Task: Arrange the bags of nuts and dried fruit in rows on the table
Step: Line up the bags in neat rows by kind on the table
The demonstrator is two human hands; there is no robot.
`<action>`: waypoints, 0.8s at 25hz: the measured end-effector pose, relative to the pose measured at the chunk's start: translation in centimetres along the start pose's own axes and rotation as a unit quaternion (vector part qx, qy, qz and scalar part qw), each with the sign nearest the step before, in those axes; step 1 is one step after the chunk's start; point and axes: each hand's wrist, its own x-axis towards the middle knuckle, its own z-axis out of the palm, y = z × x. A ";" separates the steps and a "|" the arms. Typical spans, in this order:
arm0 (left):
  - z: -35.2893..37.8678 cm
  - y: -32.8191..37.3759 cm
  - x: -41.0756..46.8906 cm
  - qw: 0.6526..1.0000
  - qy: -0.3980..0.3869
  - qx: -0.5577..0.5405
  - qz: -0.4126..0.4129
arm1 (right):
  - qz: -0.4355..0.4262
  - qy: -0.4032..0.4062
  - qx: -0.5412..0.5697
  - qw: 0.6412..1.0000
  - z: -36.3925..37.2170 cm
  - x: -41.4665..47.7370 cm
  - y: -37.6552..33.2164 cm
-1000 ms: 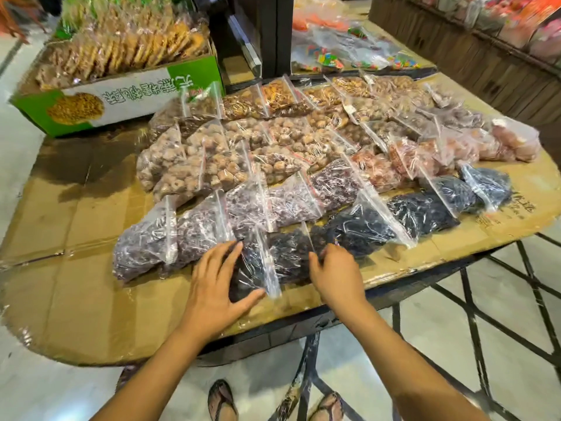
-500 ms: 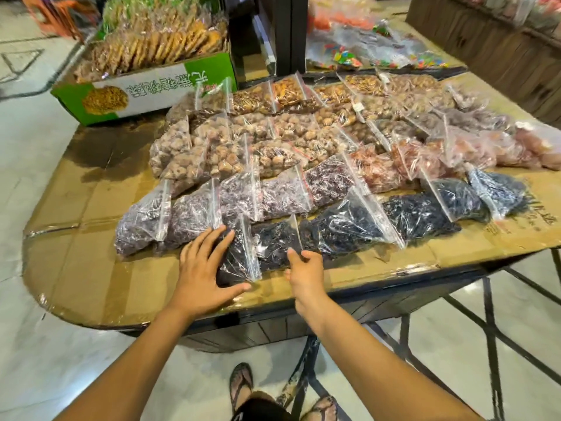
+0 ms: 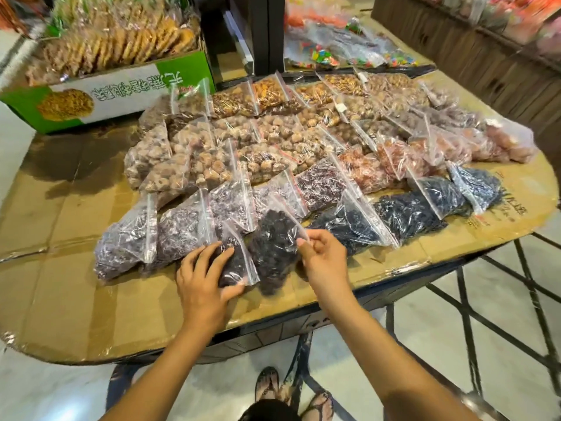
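Pinching a newly lifted dark-fruit bag (image 3: 274, 247), the right hand (image 3: 326, 262); left hand (image 3: 203, 284) stays spread on its neighbour (image 3: 235, 262).

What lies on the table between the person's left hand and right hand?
In the head view, two clear zip bags of dark dried fruit lie between the hands: the smaller bag under the left hand, and the larger bag pinched by the right hand.

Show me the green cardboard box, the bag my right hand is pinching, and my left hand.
green cardboard box (image 3: 179, 75), head view, on its green front panel.
dark dried fruit bag (image 3: 273, 244), head view, on the fruit-filled middle.
left hand (image 3: 202, 282), head view, on its back.
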 end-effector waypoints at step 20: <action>3.3 7.3 -1.5 0.988 -0.104 0.085 -0.078 | 0.013 -0.236 -0.337 0.911 -5.9 7.5 -2.5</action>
